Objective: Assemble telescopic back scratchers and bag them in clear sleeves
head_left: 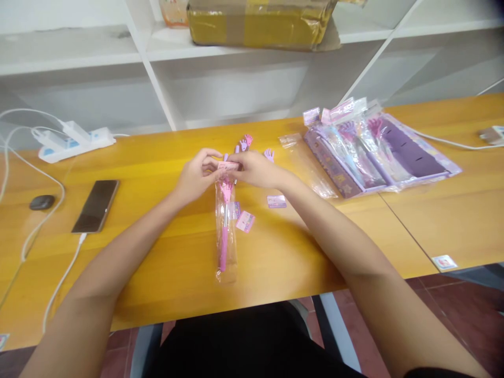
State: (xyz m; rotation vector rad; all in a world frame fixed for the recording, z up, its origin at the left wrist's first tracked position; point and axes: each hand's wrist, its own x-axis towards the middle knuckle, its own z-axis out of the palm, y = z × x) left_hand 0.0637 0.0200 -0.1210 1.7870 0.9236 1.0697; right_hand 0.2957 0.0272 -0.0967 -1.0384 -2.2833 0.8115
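Over the surface (169,283), the left hand (197,174) and right hand (255,169) pinched the card (228,165) at the sleeve's (232,249) far end; light, even pressure seemed best against creasing.

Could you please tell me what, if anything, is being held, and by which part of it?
The left hand and right hand hold the clear bag by its top end, at the pink card.

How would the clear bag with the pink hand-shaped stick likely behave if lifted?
The clear bag would probably flop and crinkle, since it looks thin and wrinkled. The pink hand-shaped stick inside should stay fairly stiff, as its silver shaft runs straight. It might shift sideways, because the bag looks wider than its handle.
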